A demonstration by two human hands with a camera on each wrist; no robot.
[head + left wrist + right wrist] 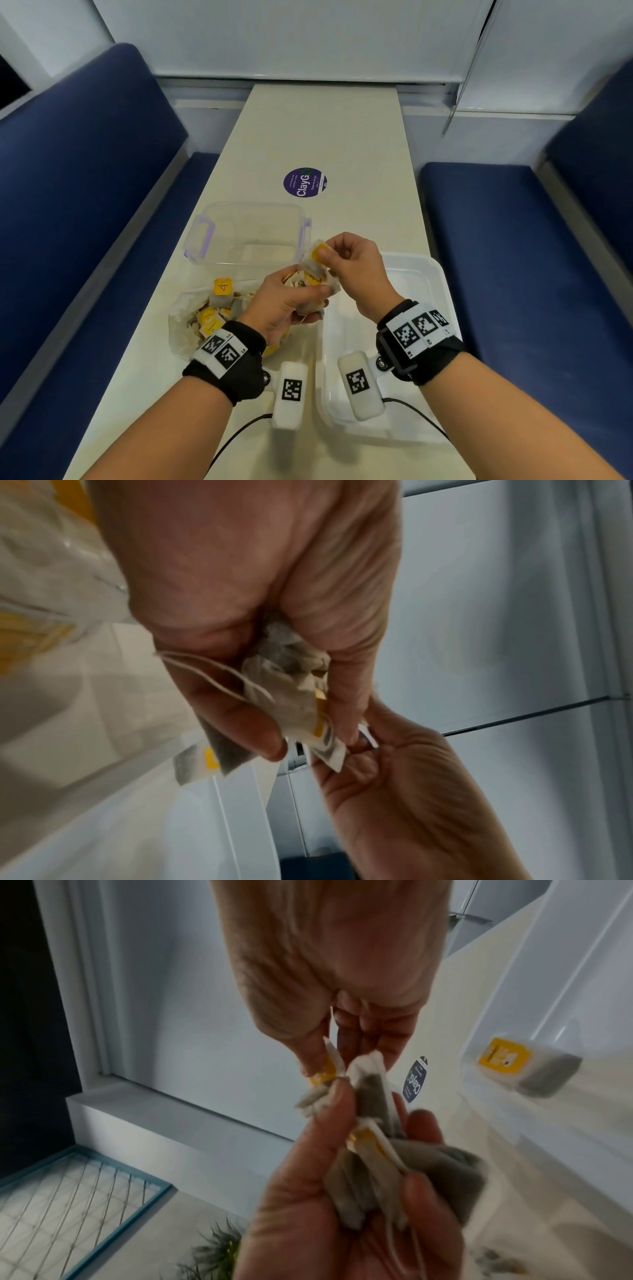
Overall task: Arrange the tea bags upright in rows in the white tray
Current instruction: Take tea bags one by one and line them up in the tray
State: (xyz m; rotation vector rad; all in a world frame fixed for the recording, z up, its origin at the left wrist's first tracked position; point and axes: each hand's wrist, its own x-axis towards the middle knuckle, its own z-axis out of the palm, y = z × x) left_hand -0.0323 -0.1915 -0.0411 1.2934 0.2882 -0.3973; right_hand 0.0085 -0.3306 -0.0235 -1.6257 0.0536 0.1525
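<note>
- Your left hand (284,305) is curled round a bunch of tea bags (310,294), held above the table (329,137) between the bag pile and the tray.
- Seen from the left wrist, the bunch (291,693) sits crumpled between thumb and fingers (253,731), with strings looped over the thumb side.
- Your right hand (356,267) pinches one tea bag (317,258) by its yellow tag at the top of the bunch; thumb and forefinger are closed on it.
- From the right wrist, that tag (325,1069) is nipped at the fingertips, just above the left hand's bunch (377,1172).
- The white tray (431,274) lies on the table under your right wrist; I cannot tell whether any bags stand in it.
- More tea bags lie in a loose plastic bag (191,318) on the table, under your left wrist.
- A clear box (246,233) sits just beyond that pile; a round purple sticker (305,182) lies farther up the table.
</note>
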